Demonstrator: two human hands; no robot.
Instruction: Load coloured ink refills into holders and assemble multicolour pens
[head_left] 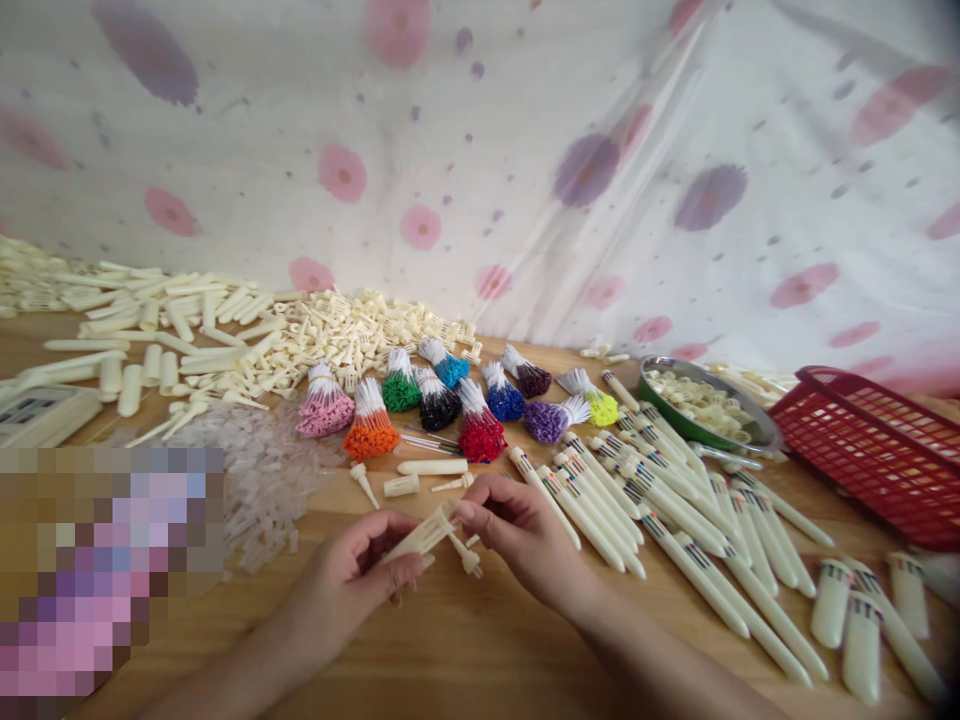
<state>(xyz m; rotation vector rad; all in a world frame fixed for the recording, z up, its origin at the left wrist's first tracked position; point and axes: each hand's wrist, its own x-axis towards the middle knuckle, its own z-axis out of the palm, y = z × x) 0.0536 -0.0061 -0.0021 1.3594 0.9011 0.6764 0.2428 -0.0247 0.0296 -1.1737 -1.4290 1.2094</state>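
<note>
My left hand (pixel 375 565) is closed around a short cream pen barrel (pixel 421 535) with slots along its upper end, held tilted above the table. At that slotted end, the thumb and fingers of my right hand (pixel 517 535) pinch together; whatever sits between them is too small to make out. Just below the barrel is a thin-stemmed cream pen part (pixel 466 556). Beyond my hands lie a long cream pen tube (pixel 433 467), a short slotted collar (pixel 401 486) and a pointed cream piece (pixel 365 484). Bundles of coloured pen refills, such as the red bundle (pixel 481 430), stand behind them.
Assembled multicolour pens (pixel 592 500) lie in rows at right, near a green-sided metal bowl (pixel 765 440) of cream parts and a red plastic basket (pixel 885 455). Clear small tubes (pixel 255 480) spread at left. Cream pen parts (pixel 352 335) are heaped behind. A blurred-out patch covers the lower left.
</note>
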